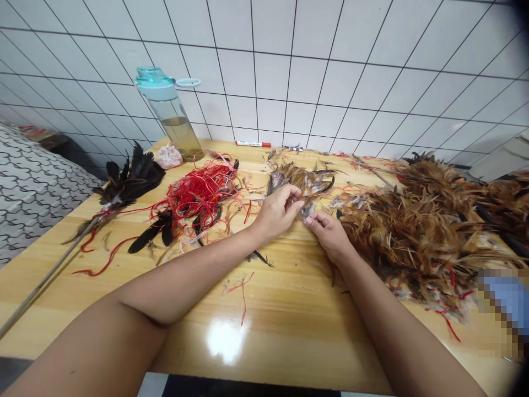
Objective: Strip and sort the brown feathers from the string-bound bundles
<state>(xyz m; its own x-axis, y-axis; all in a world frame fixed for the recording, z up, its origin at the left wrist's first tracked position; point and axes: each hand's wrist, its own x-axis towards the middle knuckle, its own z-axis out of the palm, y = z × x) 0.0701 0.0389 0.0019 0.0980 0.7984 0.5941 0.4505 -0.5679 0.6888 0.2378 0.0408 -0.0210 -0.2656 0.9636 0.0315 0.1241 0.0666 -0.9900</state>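
Near the middle of the wooden table, my left hand has its fingers closed in a pinch beside a small bunch of brown feathers. Close on its right, my right hand pinches the pale, fluffy end of some feathers; the fingertips of the two hands are a short gap apart. A large heap of brown feathers lies right of my right hand. Left of my left hand is a tangle of red string with black feathers at its edge.
At the left, black feathers are tied to a long stick. A bottle with a teal lid stands at the back, beside a crumpled pinkish lump. A red marker lies by the tiled wall. A blurred blue patch is at the right.
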